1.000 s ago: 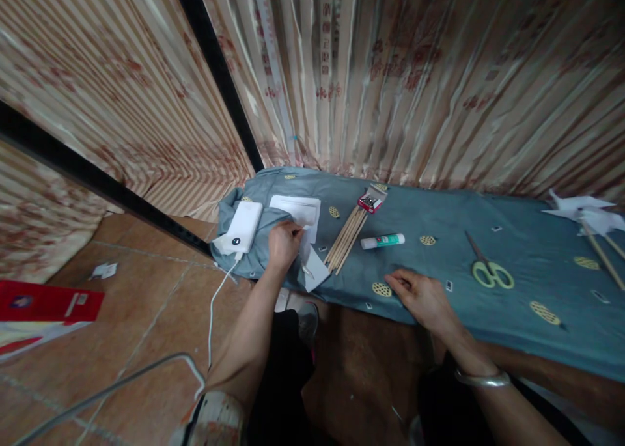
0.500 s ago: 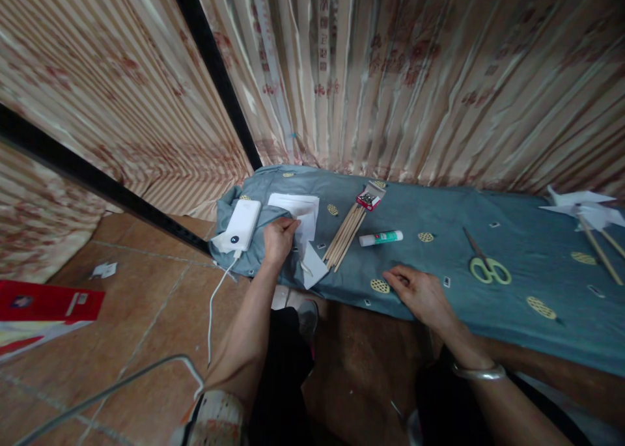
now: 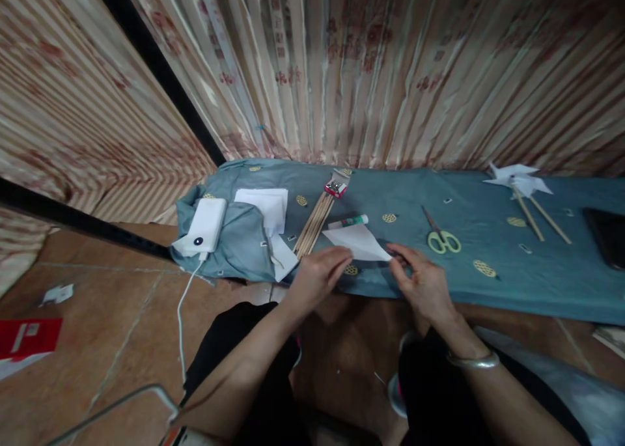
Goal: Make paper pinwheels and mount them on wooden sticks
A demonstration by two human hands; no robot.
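The sheet [image 3: 359, 241] is between the two hands, at the near edge of the cloth [image 3: 547, 280], and overlaps the glue stick [image 3: 355, 221] in view. The left hand [image 3: 322, 271] has its fingers drawn together, thumb against fingertips, on the sheet's near left edge. The right hand [image 3: 422, 283] is half curled and pinches the right corner between thumb and forefinger. The sheet is white, with no cut, pin or stick to be seen on it, so work on this piece looks to be at an early stage. It is small and dim here, and I cannot tell whether it is already folded or touches the cloth.

Just beyond it, the sticks [image 3: 315, 224] lie in a bundle with the pin box [image 3: 335, 187] open at their far end. The scissors [image 3: 439, 237] lie near the right hand, untouched. To the left is a pile of paper [image 3: 266, 202], apparently unused, with a loose piece [image 3: 283, 257] just below it.

Farther right, the pinwheels [image 3: 522, 179] lie overlapping, two sticks showing under them; these seem to be finished pieces. At the outer ends lie a power bank [image 3: 208, 224] and a dark phone-like object [image 3: 605, 234].
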